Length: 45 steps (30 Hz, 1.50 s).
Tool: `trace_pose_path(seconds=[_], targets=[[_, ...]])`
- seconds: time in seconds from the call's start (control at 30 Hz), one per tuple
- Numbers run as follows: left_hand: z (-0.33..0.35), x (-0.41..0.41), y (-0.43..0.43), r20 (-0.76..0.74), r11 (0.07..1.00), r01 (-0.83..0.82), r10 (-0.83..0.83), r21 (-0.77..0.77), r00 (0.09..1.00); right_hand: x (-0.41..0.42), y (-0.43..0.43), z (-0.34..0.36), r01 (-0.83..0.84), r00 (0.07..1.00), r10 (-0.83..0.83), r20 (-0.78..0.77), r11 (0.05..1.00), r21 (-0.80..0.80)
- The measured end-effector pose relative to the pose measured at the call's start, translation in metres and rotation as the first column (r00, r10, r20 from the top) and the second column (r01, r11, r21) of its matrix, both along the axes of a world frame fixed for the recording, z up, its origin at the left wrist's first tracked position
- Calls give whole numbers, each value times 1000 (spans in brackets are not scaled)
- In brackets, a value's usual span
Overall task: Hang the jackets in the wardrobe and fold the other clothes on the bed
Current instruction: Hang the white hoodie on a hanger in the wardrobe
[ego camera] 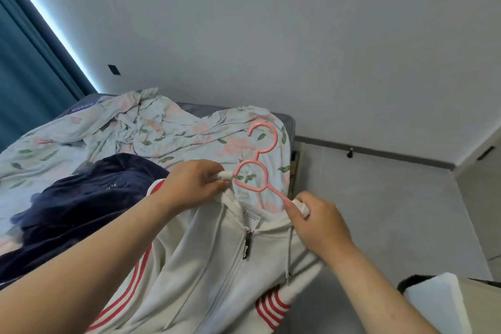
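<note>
One white jacket [189, 266] with red stripes lies on the bed [40, 149] at 6 o'clock, on one pink hanger [257, 157]. The left hand [192, 184] and right hand [317, 225] each pinch its collar with curled fingers. The writing on the neck label [253, 217] and zip pull [246, 248] is unreadable. One navy garment [81, 203] lies at 8 o'clock.

From my end I see the left hand [193, 184] and right hand [317, 225] uncovered, with short, broad fingers [214, 171]. Both forearms [108, 247] are bare right down to the frame's edge.
</note>
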<state>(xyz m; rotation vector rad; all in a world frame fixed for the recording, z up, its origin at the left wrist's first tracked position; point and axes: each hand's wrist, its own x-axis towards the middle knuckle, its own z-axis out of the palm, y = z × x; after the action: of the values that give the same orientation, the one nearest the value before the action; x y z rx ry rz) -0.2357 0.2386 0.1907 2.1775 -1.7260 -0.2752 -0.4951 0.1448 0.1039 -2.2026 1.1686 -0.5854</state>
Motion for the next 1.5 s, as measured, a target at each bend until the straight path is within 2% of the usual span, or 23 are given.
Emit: trace_pose_path(seconds=[0.27,0.57,0.73,0.87,1.0,1.33,1.5], targets=[[61,-31,2,-59,999,-34,33,-21,998,-25,-11,78,-105,981,80,-179,985,-136],[179,-75,-25,-177,977,-9,-29,-213,984,-62,-41,235,-16,970,-83,-230,917,-398],[241,-101,-41,-187,946,49,-114,-321,976,-88,-45,315,96,957,-236,-170,810,-579],[294,-124,-64,-164,928,130,-197,-349,967,-116,-49,371,179,944,-319,-81,705,-686],[327,-139,-99,-174,902,236,-314,-361,933,-141,-59,410,224,910,-410,-62,613,-757],[324,-158,-241,-172,829,409,-498,-380,850,-141,-154,424,224,850,-503,-156,613,-757],[324,-170,-304,-215,783,490,-591,-383,777,-155,-191,425,337,789,-586,-184,664,-668]])
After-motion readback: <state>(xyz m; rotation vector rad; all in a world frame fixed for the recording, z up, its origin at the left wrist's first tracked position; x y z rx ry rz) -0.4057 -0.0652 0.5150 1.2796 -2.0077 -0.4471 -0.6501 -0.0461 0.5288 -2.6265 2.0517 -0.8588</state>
